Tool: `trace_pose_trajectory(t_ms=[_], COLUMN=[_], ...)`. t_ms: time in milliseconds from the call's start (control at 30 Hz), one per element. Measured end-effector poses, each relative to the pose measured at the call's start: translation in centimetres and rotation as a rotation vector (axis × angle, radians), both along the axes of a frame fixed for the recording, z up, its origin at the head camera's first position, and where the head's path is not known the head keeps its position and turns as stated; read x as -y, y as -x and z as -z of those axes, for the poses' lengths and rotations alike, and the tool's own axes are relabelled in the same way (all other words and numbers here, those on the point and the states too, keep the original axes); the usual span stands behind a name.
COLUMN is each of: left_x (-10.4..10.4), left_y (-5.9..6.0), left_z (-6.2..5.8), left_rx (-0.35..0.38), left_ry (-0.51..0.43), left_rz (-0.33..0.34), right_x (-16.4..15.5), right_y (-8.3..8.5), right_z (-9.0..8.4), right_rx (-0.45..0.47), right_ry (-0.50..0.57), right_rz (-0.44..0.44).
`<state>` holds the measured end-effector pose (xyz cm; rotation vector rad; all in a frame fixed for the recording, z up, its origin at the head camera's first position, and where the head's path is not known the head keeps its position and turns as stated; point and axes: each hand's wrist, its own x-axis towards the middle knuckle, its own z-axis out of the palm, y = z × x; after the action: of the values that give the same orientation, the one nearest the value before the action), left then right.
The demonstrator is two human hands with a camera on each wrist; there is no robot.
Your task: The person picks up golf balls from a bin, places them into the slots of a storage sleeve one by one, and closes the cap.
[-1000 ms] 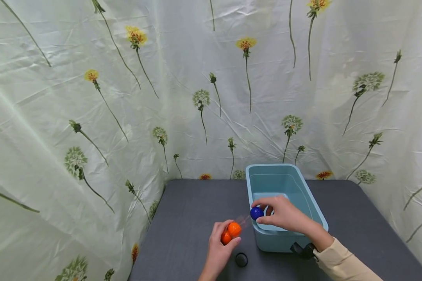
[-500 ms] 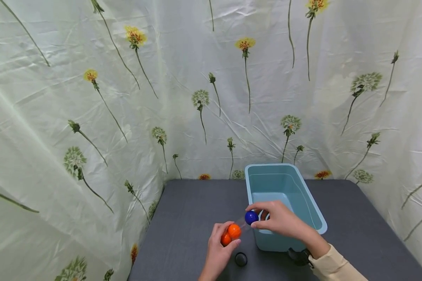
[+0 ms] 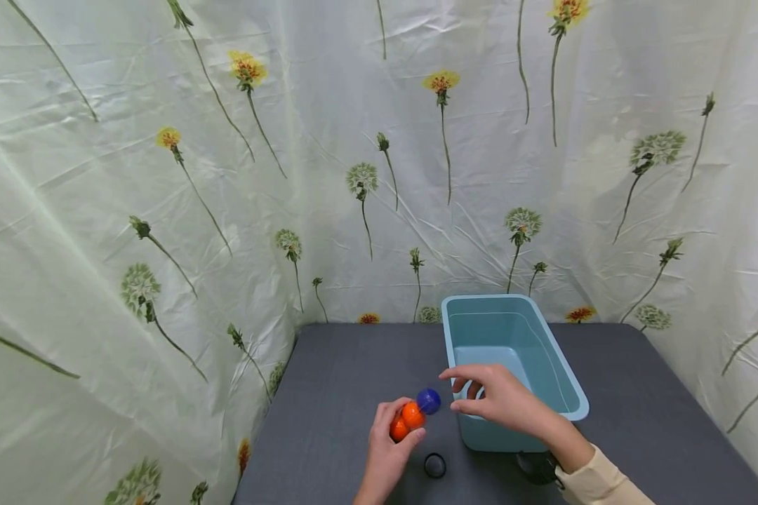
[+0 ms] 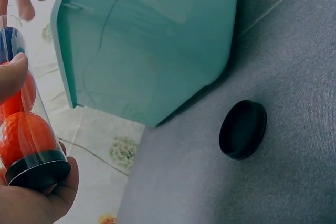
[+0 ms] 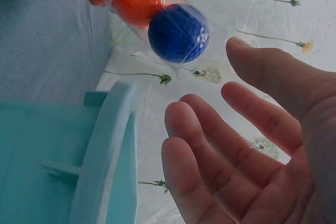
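Observation:
My left hand [image 3: 388, 449] grips a clear plastic tube [image 4: 39, 172] with a black bottom, held slanting over the table. Inside it two orange golf balls [image 3: 413, 415] sit one after the other, and a dimpled blue golf ball [image 5: 178, 32] lies beyond them at the mouth end. Thumb and fingers wrap the tube in the left wrist view. Just right of the mouth, my right hand [image 3: 499, 396] hovers with its fingers spread and nothing between them. A round black cap [image 4: 242, 129] lies on the table, to the right of the left hand.
A light blue plastic bin [image 3: 508, 436] stands on the right of the dark grey table [image 3: 347, 372], under the right hand. Behind and left hangs a white curtain [image 3: 328, 140] printed with dandelions. A dark band [image 3: 537, 468] is at the right wrist.
My right hand has brought the blue golf ball leftward from over the bin and let it go into the tube's mouth. The left hand has shifted slightly left with the tube.

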<state>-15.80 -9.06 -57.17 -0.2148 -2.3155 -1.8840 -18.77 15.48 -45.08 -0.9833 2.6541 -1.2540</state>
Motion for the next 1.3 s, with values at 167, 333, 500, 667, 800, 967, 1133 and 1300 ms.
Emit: trace_pose_trajectory(t_ms=[167,333,500,667,800,967,1133,1300], left_x=[0.5,0.9,1.5,2.0,2.6,3.2,3.4,3.1], left_y=[0.0,0.0,-0.2,-0.4,-0.5,-0.6,-0.8,-1.2], left_z=[-0.1,-0.2,-0.2,-0.1,0.2,0.4,0.3,0.4], left_rx=[0.002,0.019,0.005,0.014,0.028,0.059,0.087,0.096], left_ry=[0.003,0.001,-0.015,-0.025,-0.024,-0.01,-0.001,0.018], left_rz=[-0.022,-0.047,-0.066,-0.089,-0.114,-0.158,-0.148,-0.133], right_x=[0.1,0.3,1.0,2.4,3.5,5.0,5.9,6.2], right_y=[-0.9,-2.4,-3.9,-5.1,-5.6,-5.7,-5.3,-4.9], right_z=[0.2,0.5,1.7,4.1,6.7,10.5,13.5,15.3], right_rx=[-0.039,-0.038,0.048,0.137,0.236,0.301,0.246,0.192], right_ry=[0.043,0.101,0.139,0.174,0.216,0.142,-0.029,-0.151], right_rz=[-0.036,-0.056,-0.062,-0.104,-0.114,-0.014,0.126,0.215])
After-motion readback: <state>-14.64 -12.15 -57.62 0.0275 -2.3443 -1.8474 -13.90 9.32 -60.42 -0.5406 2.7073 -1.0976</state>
